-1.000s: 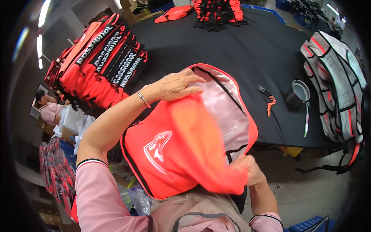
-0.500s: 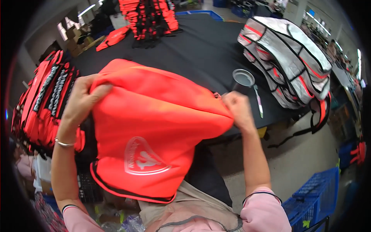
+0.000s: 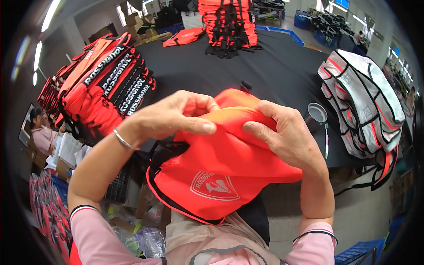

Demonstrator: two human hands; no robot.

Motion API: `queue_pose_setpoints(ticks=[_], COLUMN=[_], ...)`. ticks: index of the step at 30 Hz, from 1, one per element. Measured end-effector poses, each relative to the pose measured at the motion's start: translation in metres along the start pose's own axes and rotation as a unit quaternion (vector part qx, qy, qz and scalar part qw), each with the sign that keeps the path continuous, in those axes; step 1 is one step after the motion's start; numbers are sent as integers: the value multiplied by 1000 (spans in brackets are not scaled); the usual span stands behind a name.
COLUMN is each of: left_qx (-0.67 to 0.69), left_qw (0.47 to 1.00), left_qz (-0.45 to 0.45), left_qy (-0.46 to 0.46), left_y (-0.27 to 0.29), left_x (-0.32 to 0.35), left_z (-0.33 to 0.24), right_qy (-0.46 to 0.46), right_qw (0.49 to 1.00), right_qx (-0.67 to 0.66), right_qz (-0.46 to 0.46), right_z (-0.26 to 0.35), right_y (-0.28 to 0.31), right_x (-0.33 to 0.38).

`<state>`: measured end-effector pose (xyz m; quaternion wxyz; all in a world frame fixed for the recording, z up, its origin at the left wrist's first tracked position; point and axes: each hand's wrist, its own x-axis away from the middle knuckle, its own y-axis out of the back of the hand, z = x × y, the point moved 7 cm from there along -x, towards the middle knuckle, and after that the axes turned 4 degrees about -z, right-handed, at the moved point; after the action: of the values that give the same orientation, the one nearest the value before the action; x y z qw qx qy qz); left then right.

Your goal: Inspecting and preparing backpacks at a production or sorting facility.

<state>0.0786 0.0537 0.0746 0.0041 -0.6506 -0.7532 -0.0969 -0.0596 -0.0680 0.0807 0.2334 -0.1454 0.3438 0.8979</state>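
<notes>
**Red bag bunched at the table edge, one grip uncertain**

Watching remotely through the head camera. The red bag is in front of the person, top folded over the near side of the black table, lower end hanging against the apron.

Right hand: thumb and fingers closed on a fold of cloth at the top. Left hand: thumb and forefinger apart, a clear gap between them, right at the same fold. I can't tell whether its other fingers have any cloth.

Risks, as I judge them:
- Slippage. If the left has no hold, the right pinch alone carries that fold; the overhanging weight could pull the bag toward the lap.
- Creasing. Fabric looks soft and bunched; a hard squeeze could set wrinkles, perhaps near the white emblem.
- Knock. The cup stands near the right wrist, the slim brush beside it. A wide rightward swing could tip the cup.
- Snag. The metal bracelet might catch a loose edge if the left forearm passes inside.
</notes>
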Motion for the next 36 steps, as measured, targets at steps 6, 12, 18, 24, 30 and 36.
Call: queue_pose_setpoints(ticks=[6, 12, 18, 24, 30, 36], left_qx=[167, 234, 225, 143, 317, 303], left_qw=[985, 971, 973, 988, 948, 950], left_qz=[-22, -49, -46, -50, -25, -80], left_qy=[-48, -2, 34, 3, 32, 0], left_y=[-29, -46, -63, -58, -67, -74], left_x=[0, 15, 22, 28, 20, 18], left_z=[17, 46, 66, 59, 94, 83], right_qy=[36, 33, 104, 90, 63, 58], right_qw=[994, 995, 990, 993, 996, 998], right_qx=[32, 20, 71, 32, 23, 32], right_qz=[-94, -91, -70, -64, -61, 9], right_z=[25, 10, 0, -13, -20, -36], right_y=[-12, -22, -40, -47, -48, -67], right_x=[-5, -9, -24, -29, -19, -41])
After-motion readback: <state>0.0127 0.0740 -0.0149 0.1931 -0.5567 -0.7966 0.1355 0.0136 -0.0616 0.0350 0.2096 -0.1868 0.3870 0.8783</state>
